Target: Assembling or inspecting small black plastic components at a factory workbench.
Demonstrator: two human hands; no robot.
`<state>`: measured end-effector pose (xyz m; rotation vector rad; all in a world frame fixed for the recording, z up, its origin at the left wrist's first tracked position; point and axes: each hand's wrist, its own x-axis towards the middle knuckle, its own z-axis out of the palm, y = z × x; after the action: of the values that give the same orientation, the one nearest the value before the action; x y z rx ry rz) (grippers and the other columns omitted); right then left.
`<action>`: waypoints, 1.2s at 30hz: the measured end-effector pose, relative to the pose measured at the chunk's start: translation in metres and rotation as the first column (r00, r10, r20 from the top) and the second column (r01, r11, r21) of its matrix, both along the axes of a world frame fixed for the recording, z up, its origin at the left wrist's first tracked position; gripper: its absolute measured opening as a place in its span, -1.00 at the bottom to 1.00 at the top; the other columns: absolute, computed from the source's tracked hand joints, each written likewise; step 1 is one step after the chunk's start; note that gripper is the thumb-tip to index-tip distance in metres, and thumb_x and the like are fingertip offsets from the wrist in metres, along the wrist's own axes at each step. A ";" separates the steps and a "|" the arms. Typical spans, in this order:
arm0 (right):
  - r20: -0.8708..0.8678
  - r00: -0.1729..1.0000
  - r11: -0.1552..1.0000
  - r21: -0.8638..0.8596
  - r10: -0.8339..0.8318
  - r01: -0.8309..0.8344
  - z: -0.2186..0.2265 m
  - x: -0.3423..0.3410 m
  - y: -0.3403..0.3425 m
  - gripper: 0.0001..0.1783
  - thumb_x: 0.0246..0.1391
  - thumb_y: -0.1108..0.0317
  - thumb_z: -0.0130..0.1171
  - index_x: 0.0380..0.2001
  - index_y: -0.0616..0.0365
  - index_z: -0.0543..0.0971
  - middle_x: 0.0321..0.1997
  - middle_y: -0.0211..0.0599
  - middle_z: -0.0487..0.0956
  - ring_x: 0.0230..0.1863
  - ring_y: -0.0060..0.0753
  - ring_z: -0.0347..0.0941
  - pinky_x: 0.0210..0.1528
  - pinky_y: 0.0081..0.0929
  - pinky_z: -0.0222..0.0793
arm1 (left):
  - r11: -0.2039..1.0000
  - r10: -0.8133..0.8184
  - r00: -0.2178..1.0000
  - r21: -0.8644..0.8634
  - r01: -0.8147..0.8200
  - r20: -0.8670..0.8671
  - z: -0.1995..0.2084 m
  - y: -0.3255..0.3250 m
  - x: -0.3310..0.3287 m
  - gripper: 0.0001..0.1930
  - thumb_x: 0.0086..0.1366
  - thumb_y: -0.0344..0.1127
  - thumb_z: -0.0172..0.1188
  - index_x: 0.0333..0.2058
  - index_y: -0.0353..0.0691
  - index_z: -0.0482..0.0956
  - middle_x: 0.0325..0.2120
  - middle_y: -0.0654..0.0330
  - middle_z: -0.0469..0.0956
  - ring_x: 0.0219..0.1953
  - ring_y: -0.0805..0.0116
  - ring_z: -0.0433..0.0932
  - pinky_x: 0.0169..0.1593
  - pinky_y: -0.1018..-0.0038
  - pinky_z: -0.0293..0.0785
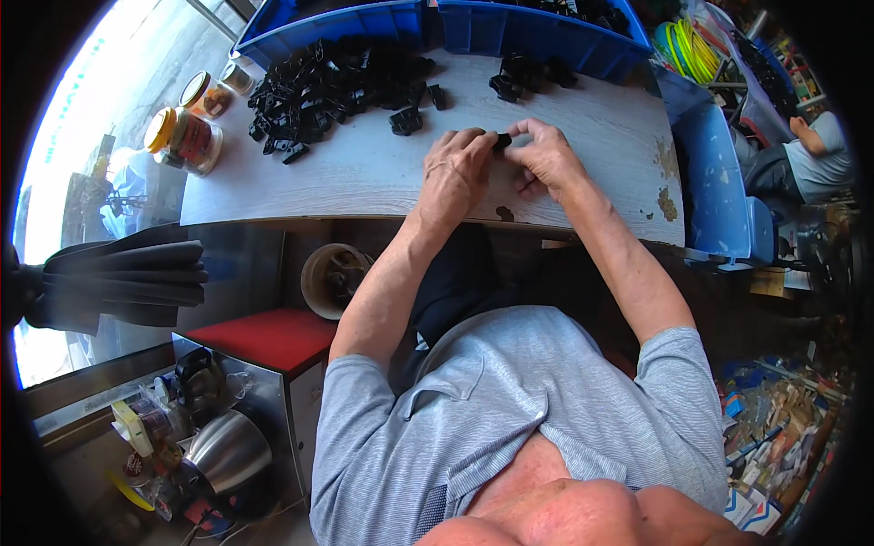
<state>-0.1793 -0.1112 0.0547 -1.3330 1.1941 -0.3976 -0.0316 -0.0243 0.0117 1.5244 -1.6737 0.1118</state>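
Above the front part of the pale wood-grain table, my two hands meet at a small black plastic part. My left hand is closed on it, the fingers curled over it and hiding most of it. From the other side, the thumb and forefinger of my right hand pinch at its end, with the other fingers curled below. A big heap of black plastic parts lies beyond my left hand, with a few loose pieces at its near side. Farther right sits a smaller cluster of black parts.
Two blue bins with black parts line the table's far edge. Jars with lids stand at the left end. A light-blue crate adjoins the right end. Below are a round bucket and a red-topped cabinet. Another person sits far right.
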 end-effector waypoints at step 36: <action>-0.112 0.985 0.978 -0.149 0.132 -0.148 -0.001 -0.006 0.001 -0.60 0.06 0.28 0.43 -0.04 0.14 0.59 -0.55 -0.37 0.53 -0.68 -0.56 0.47 -0.67 -0.50 0.47 | 0.957 0.285 0.955 -0.083 -0.279 0.079 0.004 0.017 0.021 -0.64 0.20 -0.32 0.36 0.00 -0.11 0.66 -0.14 0.05 0.63 -0.07 -0.02 0.56 -0.04 0.21 0.55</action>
<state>-0.1850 -0.1107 0.0533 -1.5801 1.1621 -0.3304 -0.0111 -0.0075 0.0154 1.7178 -1.4935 0.3934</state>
